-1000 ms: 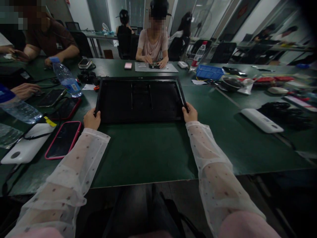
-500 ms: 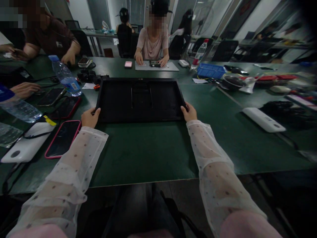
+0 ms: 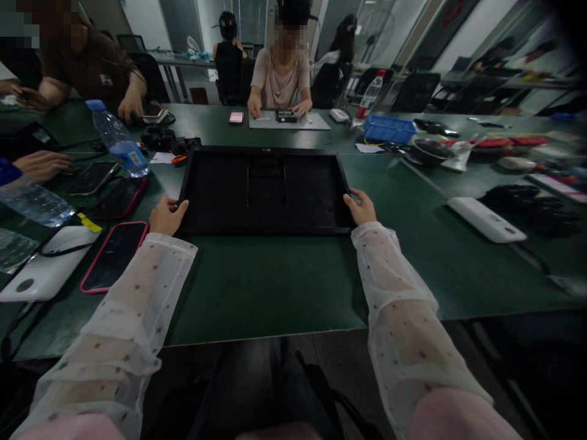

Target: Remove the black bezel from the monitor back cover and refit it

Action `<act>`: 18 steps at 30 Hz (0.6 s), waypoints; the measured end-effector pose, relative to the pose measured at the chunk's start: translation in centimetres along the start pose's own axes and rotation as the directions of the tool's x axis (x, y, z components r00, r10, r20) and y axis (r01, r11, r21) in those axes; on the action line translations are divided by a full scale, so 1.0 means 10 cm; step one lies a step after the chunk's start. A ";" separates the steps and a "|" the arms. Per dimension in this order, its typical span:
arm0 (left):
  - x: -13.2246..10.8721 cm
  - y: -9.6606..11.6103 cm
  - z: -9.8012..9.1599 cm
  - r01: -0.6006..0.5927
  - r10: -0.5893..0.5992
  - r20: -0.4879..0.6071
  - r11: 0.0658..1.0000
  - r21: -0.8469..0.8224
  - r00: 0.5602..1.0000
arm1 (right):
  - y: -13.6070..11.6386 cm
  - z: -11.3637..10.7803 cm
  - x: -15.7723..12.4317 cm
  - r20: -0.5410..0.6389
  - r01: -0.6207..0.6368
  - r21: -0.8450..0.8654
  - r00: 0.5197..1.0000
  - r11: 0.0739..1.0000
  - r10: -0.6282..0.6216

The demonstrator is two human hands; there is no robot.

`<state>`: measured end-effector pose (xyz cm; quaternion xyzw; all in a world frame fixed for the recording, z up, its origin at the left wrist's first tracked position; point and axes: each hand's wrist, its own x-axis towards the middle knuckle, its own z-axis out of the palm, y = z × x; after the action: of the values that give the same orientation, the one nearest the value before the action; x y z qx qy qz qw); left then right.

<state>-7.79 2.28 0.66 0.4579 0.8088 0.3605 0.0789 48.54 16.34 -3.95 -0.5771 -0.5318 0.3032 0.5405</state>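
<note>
A wide, shallow black monitor casing (image 3: pixel 220 189) with a raised rim and a small pale logo on its far edge lies at the middle of the table. Two thin upright ridges run along its centre. My left hand (image 3: pixel 167 216) is closed around its left edge, thumb on top of the rim. At the opposite end my right hand (image 3: pixel 362 208) grips the right edge, thumb over the rim. The undersides of both hands' fingers are hidden by the casing. Sheer white dotted sleeves cover both forearms.
On the left are a pink-rimmed phone (image 3: pixel 114 256), a white power bank (image 3: pixel 50 263) and a water bottle (image 3: pixel 120 139). To the right sit a blue basket (image 3: pixel 389 131) and another white device (image 3: pixel 486 220). Co-workers' hands rest across the table, one pair on a grey mat (image 3: pixel 316 121).
The casing's right end and near edge have come to the right and closer to me. My right hand has gone with it; my left hand has hardly moved.
</note>
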 end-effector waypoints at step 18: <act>-0.02 0.05 0.00 0.031 -0.031 0.002 0.998 0.061 1.000 | -0.13 0.00 -0.08 0.181 0.006 0.126 0.983 0.992 -0.029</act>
<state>-7.34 2.26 1.00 0.4479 0.8264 0.3335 0.0719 48.01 15.40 -2.93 -0.5072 -0.5640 0.3829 0.5272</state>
